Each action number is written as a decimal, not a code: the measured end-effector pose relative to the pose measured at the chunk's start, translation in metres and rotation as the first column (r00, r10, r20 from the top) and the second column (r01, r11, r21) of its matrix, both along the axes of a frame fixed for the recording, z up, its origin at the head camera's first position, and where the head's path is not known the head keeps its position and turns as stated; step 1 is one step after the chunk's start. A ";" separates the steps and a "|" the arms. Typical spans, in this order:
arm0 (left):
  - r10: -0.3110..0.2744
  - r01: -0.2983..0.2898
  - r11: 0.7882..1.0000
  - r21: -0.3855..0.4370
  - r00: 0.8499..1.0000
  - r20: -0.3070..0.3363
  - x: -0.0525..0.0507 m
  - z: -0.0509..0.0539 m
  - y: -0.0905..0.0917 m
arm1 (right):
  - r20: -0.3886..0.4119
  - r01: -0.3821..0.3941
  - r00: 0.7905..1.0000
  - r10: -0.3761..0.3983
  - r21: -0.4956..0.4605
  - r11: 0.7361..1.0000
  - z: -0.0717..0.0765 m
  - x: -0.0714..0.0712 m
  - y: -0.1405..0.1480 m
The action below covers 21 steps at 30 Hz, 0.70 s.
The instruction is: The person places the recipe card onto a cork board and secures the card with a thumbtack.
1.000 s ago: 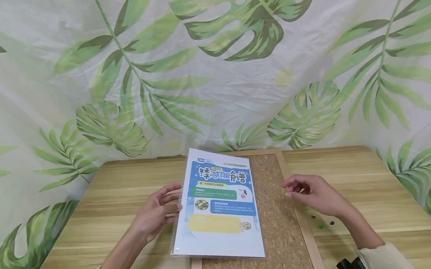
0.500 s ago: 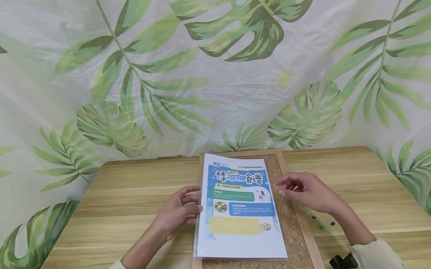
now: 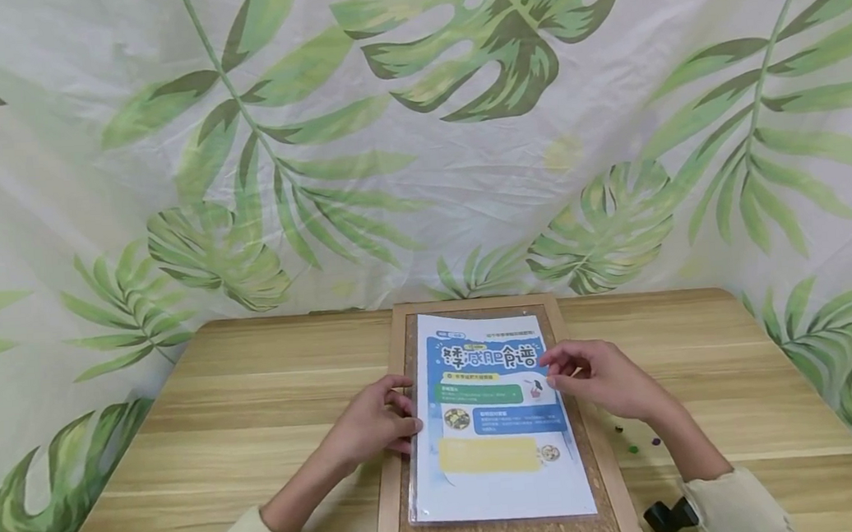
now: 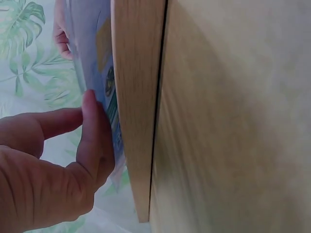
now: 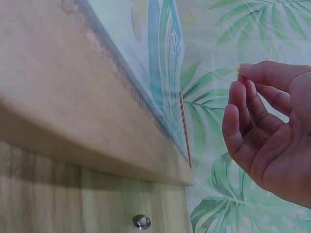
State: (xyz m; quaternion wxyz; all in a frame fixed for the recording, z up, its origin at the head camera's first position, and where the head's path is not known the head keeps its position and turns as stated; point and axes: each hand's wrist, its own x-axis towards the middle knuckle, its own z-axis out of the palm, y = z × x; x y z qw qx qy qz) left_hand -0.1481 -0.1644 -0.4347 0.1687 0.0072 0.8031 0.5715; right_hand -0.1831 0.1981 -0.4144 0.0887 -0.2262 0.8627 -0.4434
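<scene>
A printed sheet in a clear sleeve (image 3: 501,491) lies over the framed cork board (image 3: 597,485), with cork showing along its right and lower sides. At the sheet's left edge, my left hand (image 3: 373,418) pinches it between thumb and fingers; the left wrist view shows the hand (image 4: 63,165) gripping the sleeve's edge beside the wooden frame (image 4: 138,97). My right hand (image 3: 604,377) is over the sheet's right edge. In the right wrist view, that hand (image 5: 277,121) pinches a tiny yellow pin (image 5: 239,70) between thumb and fingertip.
On the wooden table (image 3: 700,362), right of the board, lie a green pin (image 3: 633,449), a purple pin (image 3: 656,442) and a small dark one (image 3: 619,429). A leaf-patterned cloth (image 3: 464,173) hangs behind the table. One shiny pin (image 5: 142,222) shows in the right wrist view.
My left hand has moved the sheet rightward and slightly nearer, so it now lies within the board's side edges. My right hand has shifted a little left.
</scene>
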 end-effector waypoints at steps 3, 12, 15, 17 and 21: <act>-0.027 0.026 0.998 -0.059 0.999 -0.023 0.001 0.000 0.003 | -0.005 -0.005 1.000 0.005 0.007 1.000 -0.001 -0.002 -0.004; -0.111 0.105 0.982 -0.154 0.994 -0.027 -0.002 -0.001 0.004 | -0.032 -0.037 0.999 0.039 0.043 0.998 -0.001 -0.016 -0.026; -0.135 0.131 0.978 -0.163 0.991 -0.017 -0.004 -0.002 0.003 | -0.027 -0.054 0.998 0.055 0.039 0.998 -0.001 -0.022 -0.033; -0.142 0.139 0.977 -0.164 0.990 -0.010 -0.006 -0.002 0.003 | -0.030 -0.068 0.997 0.069 0.041 0.997 -0.002 -0.027 -0.037; -0.142 0.140 0.977 -0.159 0.990 -0.003 -0.009 -0.003 0.003 | -0.030 -0.081 0.996 0.083 0.055 0.995 -0.001 -0.033 -0.046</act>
